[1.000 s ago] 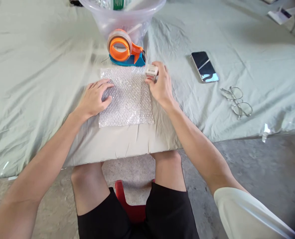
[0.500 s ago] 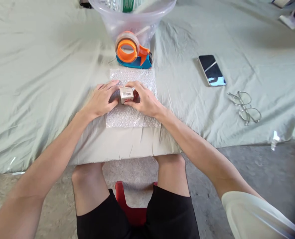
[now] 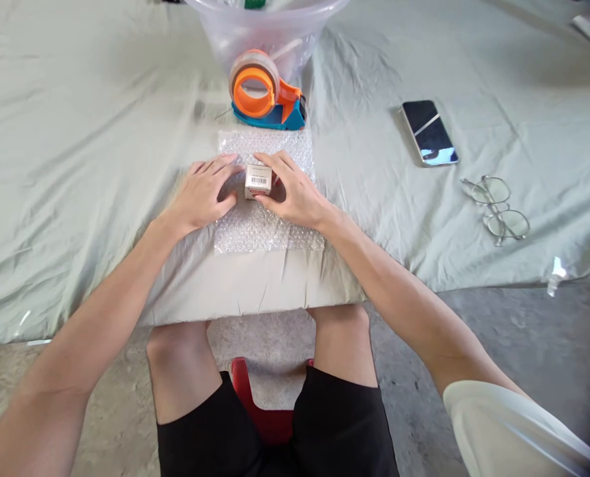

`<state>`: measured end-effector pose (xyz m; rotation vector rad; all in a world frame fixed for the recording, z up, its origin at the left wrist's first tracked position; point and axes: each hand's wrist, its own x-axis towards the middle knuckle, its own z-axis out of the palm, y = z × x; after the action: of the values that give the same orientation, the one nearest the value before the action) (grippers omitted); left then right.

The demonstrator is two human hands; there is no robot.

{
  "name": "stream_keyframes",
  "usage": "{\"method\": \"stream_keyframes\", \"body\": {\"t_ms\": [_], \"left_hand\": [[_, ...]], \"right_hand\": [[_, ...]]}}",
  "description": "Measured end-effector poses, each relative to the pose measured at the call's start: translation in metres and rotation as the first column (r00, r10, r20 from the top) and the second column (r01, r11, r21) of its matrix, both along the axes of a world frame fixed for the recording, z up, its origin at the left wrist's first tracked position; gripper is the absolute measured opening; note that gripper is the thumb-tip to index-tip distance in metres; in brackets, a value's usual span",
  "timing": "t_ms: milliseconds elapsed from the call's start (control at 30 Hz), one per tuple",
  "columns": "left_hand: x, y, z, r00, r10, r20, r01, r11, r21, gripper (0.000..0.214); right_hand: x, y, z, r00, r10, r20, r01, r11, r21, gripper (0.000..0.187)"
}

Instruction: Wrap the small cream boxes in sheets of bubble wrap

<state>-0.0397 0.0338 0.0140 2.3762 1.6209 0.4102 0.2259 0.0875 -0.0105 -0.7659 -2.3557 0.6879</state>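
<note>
A small white box [image 3: 258, 181] with a barcode on its near face stands on a sheet of bubble wrap [image 3: 268, 225] spread on the cloth-covered table [image 3: 101, 132]. My right hand [image 3: 295, 192] curls round the box's right side, fingers over its top and thumb low at the front. On the box's left, my left hand [image 3: 203, 192] lies flat on the bubble wrap with fingers stretched, fingertips close to the box.
An orange and blue tape dispenser [image 3: 265, 93] sits just beyond the bubble wrap, with a clear plastic tub [image 3: 265, 30] behind it. A phone [image 3: 429, 131] and a pair of glasses [image 3: 498, 209] lie to the right. The table's front edge runs above my knees.
My right hand carried the box from the bubble wrap's far right corner to the sheet's middle and set it down. My left hand shifted right towards it.
</note>
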Motion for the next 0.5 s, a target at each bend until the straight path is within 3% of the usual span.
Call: {"method": "stream_keyframes", "body": {"t_ms": [333,500], "left_hand": [[-0.002,0.0019,-0.0016,1.0,0.007,-0.004,-0.007,1.0,-0.005,0.064],[0.0009,-0.003,-0.0017,1.0,0.03,-0.008,-0.03,1.0,0.007,0.059]], "right_hand": [[0.004,0.0048,-0.0018,0.999,0.036,0.005,-0.036,0.999,-0.021,0.085],[0.005,0.0038,-0.0027,0.999,0.046,0.013,-0.046,0.999,-0.013,0.08]]}}
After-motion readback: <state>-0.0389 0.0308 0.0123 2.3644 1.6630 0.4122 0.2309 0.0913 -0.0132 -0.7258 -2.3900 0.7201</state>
